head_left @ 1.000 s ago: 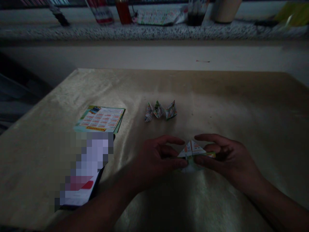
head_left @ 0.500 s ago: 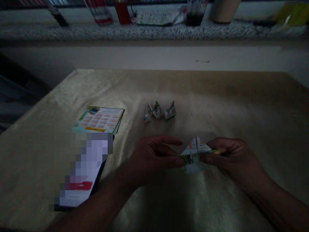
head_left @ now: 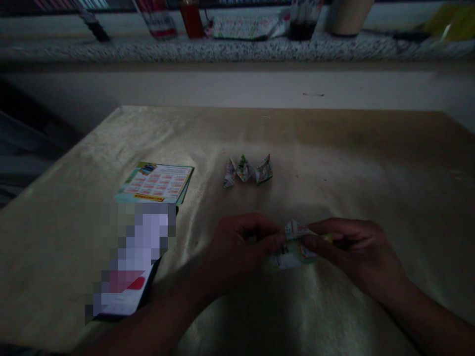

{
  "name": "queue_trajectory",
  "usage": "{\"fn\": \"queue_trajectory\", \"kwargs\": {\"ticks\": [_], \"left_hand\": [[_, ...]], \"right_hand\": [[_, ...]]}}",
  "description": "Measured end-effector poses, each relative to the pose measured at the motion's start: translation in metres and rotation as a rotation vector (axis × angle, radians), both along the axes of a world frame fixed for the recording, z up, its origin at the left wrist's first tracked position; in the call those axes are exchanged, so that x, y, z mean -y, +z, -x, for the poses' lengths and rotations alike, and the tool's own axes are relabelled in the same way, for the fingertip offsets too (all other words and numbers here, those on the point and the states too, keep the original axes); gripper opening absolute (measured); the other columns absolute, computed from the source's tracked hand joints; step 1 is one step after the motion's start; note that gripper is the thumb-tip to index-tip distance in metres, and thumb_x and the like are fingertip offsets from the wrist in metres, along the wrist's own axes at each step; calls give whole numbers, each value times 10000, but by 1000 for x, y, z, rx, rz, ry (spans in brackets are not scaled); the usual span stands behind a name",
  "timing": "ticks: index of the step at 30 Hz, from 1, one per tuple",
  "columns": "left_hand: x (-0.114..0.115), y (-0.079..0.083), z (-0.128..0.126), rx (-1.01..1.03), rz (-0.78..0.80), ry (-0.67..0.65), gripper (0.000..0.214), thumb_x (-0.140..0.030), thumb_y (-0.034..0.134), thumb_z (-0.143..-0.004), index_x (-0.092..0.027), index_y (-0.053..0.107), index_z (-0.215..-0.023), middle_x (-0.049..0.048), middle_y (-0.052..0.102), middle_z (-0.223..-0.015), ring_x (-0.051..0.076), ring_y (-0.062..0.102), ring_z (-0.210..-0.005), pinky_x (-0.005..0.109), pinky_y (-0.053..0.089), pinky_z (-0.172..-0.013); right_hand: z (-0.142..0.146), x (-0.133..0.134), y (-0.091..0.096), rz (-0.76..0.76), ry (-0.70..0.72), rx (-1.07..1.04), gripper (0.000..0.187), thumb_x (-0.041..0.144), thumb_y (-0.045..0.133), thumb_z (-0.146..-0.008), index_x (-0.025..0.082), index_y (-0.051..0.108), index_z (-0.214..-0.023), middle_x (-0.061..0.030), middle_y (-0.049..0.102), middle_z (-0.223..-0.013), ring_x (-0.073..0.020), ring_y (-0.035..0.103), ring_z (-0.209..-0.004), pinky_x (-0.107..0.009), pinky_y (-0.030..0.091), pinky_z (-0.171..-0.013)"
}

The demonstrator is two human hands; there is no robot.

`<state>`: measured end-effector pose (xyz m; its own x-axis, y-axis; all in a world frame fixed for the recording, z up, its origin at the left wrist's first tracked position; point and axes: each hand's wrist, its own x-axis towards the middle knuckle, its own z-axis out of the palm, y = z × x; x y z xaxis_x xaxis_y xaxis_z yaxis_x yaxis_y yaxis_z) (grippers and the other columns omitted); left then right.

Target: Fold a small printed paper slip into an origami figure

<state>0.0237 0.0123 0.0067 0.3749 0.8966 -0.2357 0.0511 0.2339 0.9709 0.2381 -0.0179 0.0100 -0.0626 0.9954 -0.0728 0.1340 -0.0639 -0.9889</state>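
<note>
Between my two hands is a partly folded sheet of printed paper (head_left: 291, 258), held just above the table. My left hand (head_left: 245, 242) pinches its left side between thumb and fingers. On the other side my right hand (head_left: 351, 242) grips the paper, its thumb pressed on the front near the middle. A small peak of white and orange print stands up between the thumbs; the fingers hide part of the folds. Beyond the hands, a small folded-paper boat (head_left: 264, 170) sits beside two more folded paper pieces (head_left: 243, 169).
A stack of printed sheets (head_left: 159, 180) lies on the table (head_left: 334, 148) at left. Nearer me is a phone (head_left: 126, 296) with a partly blurred screen. A speckled stone ledge (head_left: 230, 49) at the back carries bottles, a cup (head_left: 351, 17) and a packet (head_left: 243, 27).
The paper's upright triangular peak has become lower and is bent over. My left fingers, stretched out before, have closed onto the paper. My right hand still holds its side.
</note>
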Motion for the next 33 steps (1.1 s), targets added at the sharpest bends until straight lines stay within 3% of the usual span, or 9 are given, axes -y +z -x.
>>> {"fn": "queue_trajectory", "kwargs": {"ticks": [6,15,18,22,27,33], "left_hand": [[3,-4,0,48,3,-48,84,-247,763,-822,-168,739,-832,1,723,-735,111,639,-650,204,491,-599],[9,0,-2,-72,-113,-75,119,-304,705,-889,-186,709,-881,1,720,-743,124,650,-660,209,487,-580],[10,-1,-2,-95,-169,-52,164,-326,661,-926,-184,675,-847,9,713,-761,136,666,-690,220,503,-597],[10,-3,-1,-109,-242,-39,131,-331,645,-950,-202,665,-947,-5,692,-804,131,651,-726,228,507,-637],[9,-2,0,-113,-370,-2,35,-238,688,-911,-203,687,-912,-12,672,-821,133,627,-782,247,500,-726],[10,-2,0,-27,-393,-1,55,-159,710,-888,-209,690,-900,-4,696,-856,145,656,-839,264,516,-781]], "right_hand": [[0,1,-4,40,34,-48,108,230,822,-789,288,855,-874,-14,819,-727,-146,756,-588,-163,600,-520],[3,3,-6,88,131,-80,63,248,801,-818,267,848,-855,-13,819,-743,-154,767,-618,-185,618,-547],[5,2,-4,98,76,-92,114,237,835,-775,242,826,-888,-8,813,-737,-159,767,-611,-182,618,-529],[5,3,-4,5,-43,-69,213,188,871,-714,254,782,-896,21,807,-732,-143,764,-607,-159,614,-534],[5,8,-7,-136,-154,83,322,183,878,-699,301,760,-975,35,802,-781,-148,749,-610,-190,612,-534],[2,6,-9,-338,38,202,139,145,773,-827,275,752,-871,5,754,-780,-162,707,-661,-264,568,-561]]}}
